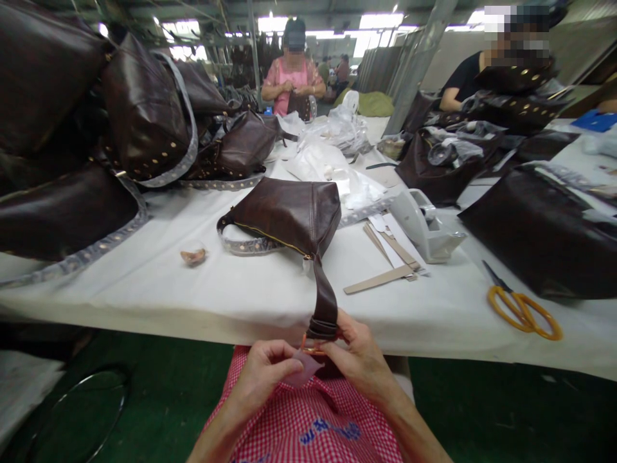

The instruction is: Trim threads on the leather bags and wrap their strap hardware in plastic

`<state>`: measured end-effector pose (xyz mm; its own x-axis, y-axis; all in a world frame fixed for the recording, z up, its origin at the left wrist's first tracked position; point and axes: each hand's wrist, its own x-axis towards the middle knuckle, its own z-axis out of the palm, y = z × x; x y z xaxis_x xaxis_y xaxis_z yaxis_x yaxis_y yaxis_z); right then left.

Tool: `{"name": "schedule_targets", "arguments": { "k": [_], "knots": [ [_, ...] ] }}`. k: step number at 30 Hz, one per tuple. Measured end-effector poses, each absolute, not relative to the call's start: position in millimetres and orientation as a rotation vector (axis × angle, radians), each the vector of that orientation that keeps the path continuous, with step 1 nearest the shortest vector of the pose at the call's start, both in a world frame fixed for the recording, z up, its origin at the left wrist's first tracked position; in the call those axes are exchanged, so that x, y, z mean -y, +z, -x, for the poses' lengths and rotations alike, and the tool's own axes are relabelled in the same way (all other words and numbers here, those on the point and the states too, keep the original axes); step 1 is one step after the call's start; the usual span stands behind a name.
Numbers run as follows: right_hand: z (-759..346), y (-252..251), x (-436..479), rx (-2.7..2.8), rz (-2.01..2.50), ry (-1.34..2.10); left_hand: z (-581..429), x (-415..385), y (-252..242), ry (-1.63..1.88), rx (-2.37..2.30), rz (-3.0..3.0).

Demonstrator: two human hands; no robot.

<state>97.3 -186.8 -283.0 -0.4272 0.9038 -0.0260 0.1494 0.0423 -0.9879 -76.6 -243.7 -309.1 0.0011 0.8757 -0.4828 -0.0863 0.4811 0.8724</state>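
Observation:
A dark brown leather handbag (289, 209) lies on its side before me, its strap (325, 296) hanging toward the table's front edge. At the strap's end is a copper-coloured buckle (313, 351). My right hand (359, 357) is closed around the strap end and buckle, thumb on the metal. My left hand (270, 370) pinches a small thin pinkish sheet (303, 372) between thumb and fingers, close beside the buckle. Part of the buckle is hidden behind the sheet and fingers.
Yellow-handled scissors (523, 312) lie at right, near a tape dispenser (427, 225) and card strips (385, 276). Piled brown bags (144, 116) stand at left; clear plastic wrap (332, 154) lies behind. Two people (293, 77) work across the white table (193, 292).

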Motion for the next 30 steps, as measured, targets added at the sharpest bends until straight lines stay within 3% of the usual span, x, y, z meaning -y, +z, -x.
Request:
{"name": "schedule_targets", "arguments": {
  "k": [30],
  "knots": [
    [-80.3, -293.2, 188.2, 1.516, 1.051, 1.612, 77.1, 243.2, -306.7, 0.996, -1.249, -0.660]
  ]
}}
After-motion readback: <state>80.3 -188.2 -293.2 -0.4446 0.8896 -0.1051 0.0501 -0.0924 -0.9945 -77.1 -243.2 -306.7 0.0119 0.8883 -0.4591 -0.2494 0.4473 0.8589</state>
